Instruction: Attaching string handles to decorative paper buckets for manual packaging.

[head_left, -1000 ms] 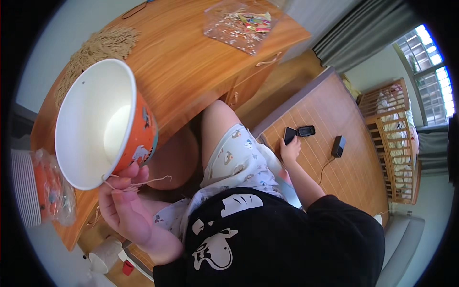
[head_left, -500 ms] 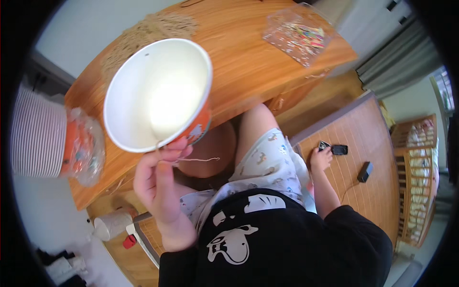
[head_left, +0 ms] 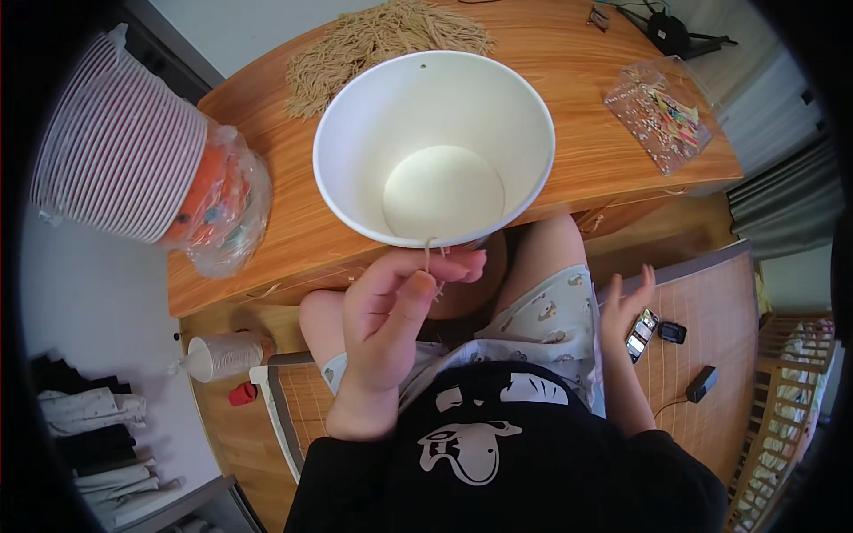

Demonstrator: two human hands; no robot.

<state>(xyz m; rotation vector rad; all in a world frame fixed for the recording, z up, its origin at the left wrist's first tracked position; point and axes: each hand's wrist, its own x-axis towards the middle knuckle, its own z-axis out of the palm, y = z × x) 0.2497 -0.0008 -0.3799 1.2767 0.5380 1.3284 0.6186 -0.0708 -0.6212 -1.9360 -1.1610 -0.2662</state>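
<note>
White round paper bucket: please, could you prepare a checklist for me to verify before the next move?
1. White round paper bucket has nothing visible inside: ok.
2. Thin pale string pinched in the left hand's grip: ok.
3. String knotted at the near rim: cannot tell, fingers hide it.
4. Small dark hole in the far wall holds string: not ok, none visible.
5. Right hand free: ok, fingers spread.

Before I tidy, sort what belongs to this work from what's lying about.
Likely this work:
round white paper bucket;
thin beige string at left hand;
heaped beige cords;
plastic-wrapped white-and-orange bucket stack.

Apparently lying about:
black rectangular phone;
boxy black device.
</note>
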